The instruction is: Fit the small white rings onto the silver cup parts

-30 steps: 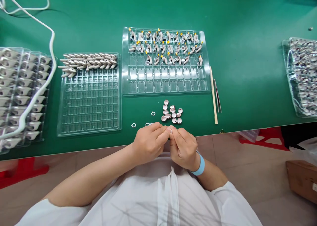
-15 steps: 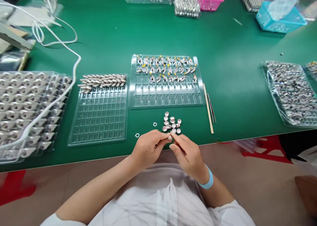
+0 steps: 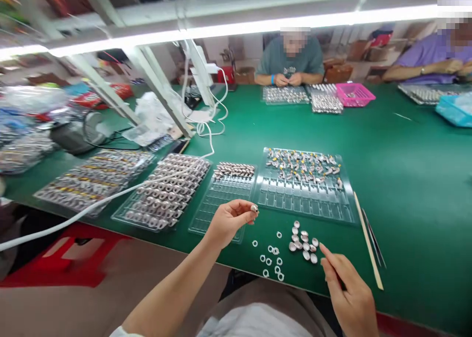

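My left hand (image 3: 228, 224) is raised over the table's near side, thumb and fingers pinching a small silvery part (image 3: 254, 208) whose exact kind I cannot make out. To its right, my right hand (image 3: 348, 288) holds nothing visible; its index finger and thumb are slightly apart at the right edge of a cluster of small round metal caps (image 3: 306, 247). Several white rings (image 3: 270, 249) lie loose between the two hands. Behind them sits a clear tray (image 3: 306, 204) with rows of small curved parts bearing yellow bits. Partly behind my left hand is another tray (image 3: 206, 204) with silvery pieces along its far end.
A wooden stick (image 3: 368, 243) and tweezers (image 3: 374, 238) lie at the right. Filled trays (image 3: 165, 189) stand at the left, crossed by a white cable (image 3: 110, 197). Two people sit across the table near a pink basket (image 3: 354, 95) and a blue basket (image 3: 453, 109).
My hands were together over the table edge; now they are apart, the left lifted with the small part, the right beside the caps. The camera has tilted up, and more rings show.
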The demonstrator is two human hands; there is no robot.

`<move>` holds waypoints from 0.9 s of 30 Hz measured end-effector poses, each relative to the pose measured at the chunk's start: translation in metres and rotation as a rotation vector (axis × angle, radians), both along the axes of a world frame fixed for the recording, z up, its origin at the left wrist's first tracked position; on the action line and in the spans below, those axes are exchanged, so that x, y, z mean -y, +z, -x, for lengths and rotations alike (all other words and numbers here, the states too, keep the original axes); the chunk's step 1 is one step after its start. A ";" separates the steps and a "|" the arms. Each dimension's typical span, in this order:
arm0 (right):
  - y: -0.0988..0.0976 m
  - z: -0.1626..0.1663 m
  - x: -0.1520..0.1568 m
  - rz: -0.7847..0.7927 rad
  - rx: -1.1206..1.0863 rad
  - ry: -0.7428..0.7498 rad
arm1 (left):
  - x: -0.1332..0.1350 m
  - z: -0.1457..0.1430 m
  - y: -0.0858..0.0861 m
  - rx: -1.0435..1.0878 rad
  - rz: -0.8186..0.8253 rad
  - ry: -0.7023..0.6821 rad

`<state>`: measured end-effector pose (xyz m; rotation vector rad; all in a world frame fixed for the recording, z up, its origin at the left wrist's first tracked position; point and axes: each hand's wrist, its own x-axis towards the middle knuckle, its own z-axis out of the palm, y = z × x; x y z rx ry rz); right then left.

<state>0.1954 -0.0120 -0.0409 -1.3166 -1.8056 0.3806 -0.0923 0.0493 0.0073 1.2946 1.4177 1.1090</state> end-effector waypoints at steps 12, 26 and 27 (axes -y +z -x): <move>-0.021 -0.007 0.002 0.037 0.031 -0.051 | -0.086 0.106 -0.004 -0.743 -0.047 0.355; -0.025 -0.004 0.002 -0.007 -0.009 0.046 | -0.095 0.108 -0.020 -1.080 0.078 0.229; -0.025 -0.004 0.002 -0.020 -0.008 0.058 | -0.095 0.107 -0.021 -1.092 0.081 0.231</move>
